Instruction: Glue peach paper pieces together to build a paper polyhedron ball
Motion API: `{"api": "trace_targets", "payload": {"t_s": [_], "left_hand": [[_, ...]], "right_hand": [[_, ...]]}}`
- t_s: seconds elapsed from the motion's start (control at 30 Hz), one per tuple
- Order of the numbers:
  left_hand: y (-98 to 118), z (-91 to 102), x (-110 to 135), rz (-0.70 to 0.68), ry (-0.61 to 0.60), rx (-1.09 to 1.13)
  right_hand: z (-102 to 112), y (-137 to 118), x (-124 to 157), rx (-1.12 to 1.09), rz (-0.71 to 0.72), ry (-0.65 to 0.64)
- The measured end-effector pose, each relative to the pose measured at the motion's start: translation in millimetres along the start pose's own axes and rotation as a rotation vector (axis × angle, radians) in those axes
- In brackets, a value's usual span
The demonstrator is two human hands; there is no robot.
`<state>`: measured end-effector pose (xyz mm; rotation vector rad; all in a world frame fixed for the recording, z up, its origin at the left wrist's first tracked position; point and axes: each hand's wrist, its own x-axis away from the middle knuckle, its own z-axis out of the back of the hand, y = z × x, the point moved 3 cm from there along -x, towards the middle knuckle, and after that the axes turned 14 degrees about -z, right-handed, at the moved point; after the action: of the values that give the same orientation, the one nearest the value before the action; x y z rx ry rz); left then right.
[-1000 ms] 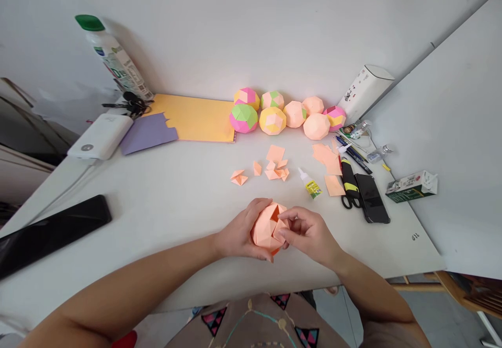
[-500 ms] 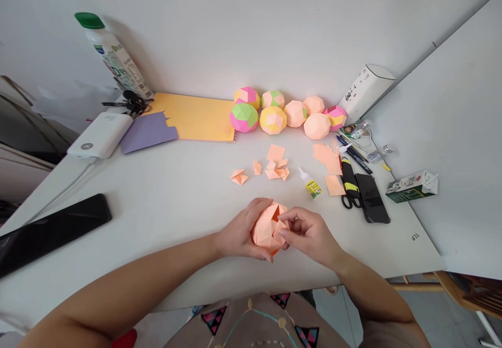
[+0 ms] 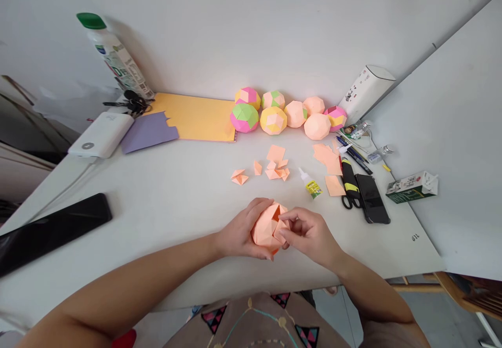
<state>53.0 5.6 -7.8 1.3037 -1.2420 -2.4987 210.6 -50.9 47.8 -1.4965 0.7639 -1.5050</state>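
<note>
A part-built peach paper ball (image 3: 267,227) sits between both hands just above the white table (image 3: 176,201) near its front edge. My left hand (image 3: 240,232) cups the ball from the left, fingers wrapped round it. My right hand (image 3: 308,233) pinches a folded peach flap on the ball's right side. Small folded peach paper pieces (image 3: 274,170) lie just beyond, next to a little glue bottle (image 3: 310,183).
Several finished paper balls (image 3: 288,115) line the back wall. Scissors (image 3: 349,183), a black phone (image 3: 372,198) and pens lie at right, a small carton (image 3: 411,187) beyond. Orange paper (image 3: 196,118), a purple sheet, a power bank (image 3: 101,136), keys and a spray bottle (image 3: 113,57) stand at left.
</note>
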Motion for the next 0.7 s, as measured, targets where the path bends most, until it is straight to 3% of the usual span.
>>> {"api": "trace_targets", "payload": {"t_s": [0.27, 0.7], "left_hand": [[-1.3, 0.3, 0.2, -0.006, -0.008, -0.032], [2.5, -0.9, 1.0, -0.049, -0.047, -0.163]], "right_hand": [[3.0, 3.0, -2.4, 0.068, 0.100, 0.038], [-4.3, 6.7, -3.7, -0.042, 0.064, 0.104]]}}
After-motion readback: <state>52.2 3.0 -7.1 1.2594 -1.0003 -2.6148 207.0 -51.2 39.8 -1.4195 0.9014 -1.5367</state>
